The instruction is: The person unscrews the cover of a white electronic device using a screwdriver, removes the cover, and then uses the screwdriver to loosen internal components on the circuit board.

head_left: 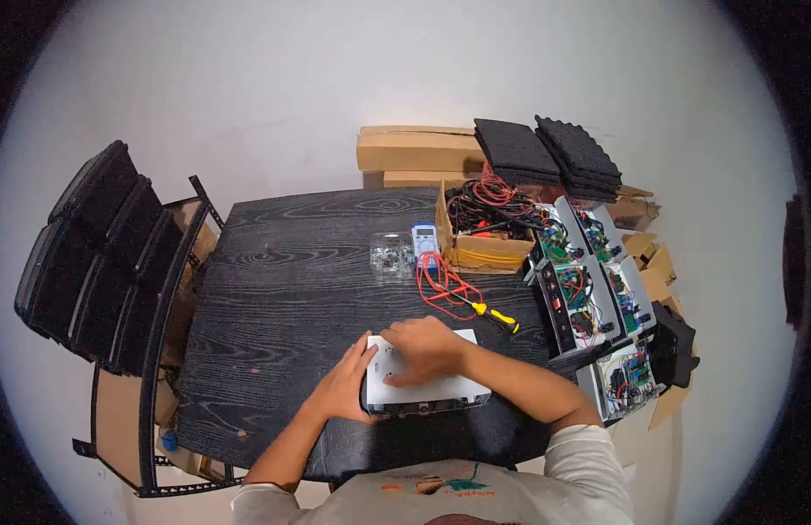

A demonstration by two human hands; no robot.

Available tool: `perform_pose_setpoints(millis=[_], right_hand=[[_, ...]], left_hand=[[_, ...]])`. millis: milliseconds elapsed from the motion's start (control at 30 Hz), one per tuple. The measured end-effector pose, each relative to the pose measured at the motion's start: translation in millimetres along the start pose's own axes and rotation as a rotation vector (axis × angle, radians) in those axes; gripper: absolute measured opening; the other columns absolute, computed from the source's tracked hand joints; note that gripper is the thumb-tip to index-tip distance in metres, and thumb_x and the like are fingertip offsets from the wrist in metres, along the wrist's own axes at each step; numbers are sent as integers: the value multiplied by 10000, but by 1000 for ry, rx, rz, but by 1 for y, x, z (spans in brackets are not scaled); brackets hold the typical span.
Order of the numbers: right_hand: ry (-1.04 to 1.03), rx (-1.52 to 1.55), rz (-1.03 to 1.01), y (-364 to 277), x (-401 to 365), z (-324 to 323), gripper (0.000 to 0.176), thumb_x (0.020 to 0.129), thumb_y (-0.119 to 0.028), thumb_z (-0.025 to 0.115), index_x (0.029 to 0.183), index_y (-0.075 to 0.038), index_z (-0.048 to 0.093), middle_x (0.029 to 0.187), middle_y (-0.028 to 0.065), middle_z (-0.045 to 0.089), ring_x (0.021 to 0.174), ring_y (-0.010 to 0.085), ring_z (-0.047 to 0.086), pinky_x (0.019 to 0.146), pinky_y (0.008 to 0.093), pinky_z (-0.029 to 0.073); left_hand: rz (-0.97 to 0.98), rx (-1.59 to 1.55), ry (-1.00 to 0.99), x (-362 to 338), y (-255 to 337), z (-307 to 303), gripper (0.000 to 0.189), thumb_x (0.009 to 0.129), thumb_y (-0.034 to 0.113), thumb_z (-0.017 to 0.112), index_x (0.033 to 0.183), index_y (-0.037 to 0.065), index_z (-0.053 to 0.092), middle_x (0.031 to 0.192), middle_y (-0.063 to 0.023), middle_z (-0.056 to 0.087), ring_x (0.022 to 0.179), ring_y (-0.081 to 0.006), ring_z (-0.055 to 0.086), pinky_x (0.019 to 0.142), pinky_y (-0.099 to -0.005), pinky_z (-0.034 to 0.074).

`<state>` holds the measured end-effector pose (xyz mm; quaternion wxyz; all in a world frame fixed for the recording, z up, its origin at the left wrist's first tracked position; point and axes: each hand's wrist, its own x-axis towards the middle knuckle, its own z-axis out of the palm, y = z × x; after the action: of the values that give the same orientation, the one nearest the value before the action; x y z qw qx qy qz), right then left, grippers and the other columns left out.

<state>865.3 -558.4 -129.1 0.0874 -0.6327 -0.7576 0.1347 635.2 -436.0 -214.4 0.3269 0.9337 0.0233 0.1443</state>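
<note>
At the table's (292, 289) near edge, my left hand (344, 391) clasps the white case (458, 389), right hand (427, 350) flat, fingers loose, on top; I'd press evenly.

box (440, 394) on table (283, 289), multimeter (424, 238) behind it
</note>
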Motion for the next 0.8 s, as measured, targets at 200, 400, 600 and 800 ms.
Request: perform_pose_setpoints(millis=[200,400,600,800], right_hand=[[-113,49,8,5,7,-15,733,842,-564,750,1288,11,664,1104,209,717,1043,407,711,884,510,558],[-142,56,19,7,7,-15,753,863,-577,727,1344,-3,648,1100,209,727,1051,409,713,888,519,560],[-147,110,47,2,3,-21,750,887,-542,733,1448,-61,601,1215,199,729,1095,405,710,946,502,559],[254,76,85,26,-48,-29,512,978,-302,671,1435,-79,613,1293,185,719,1128,383,706,990,485,554]], left_hand=[[88,-106,50,-1,-7,-5,1395,526,452,956,1648,18,251,1710,-351,142,1535,-526,316,1258,-518,321],[101,-8,62,-3,-14,-9,1099,715,349,840,1626,14,323,1684,-313,283,1503,-481,404,1240,-518,358],[72,173,85,-2,-18,6,872,850,216,745,1582,-47,351,1644,-312,358,1473,-454,452,1228,-528,390],[58,205,66,-5,-19,10,824,860,141,715,1558,-88,342,1652,-316,336,1502,-443,417,1243,-514,377]])
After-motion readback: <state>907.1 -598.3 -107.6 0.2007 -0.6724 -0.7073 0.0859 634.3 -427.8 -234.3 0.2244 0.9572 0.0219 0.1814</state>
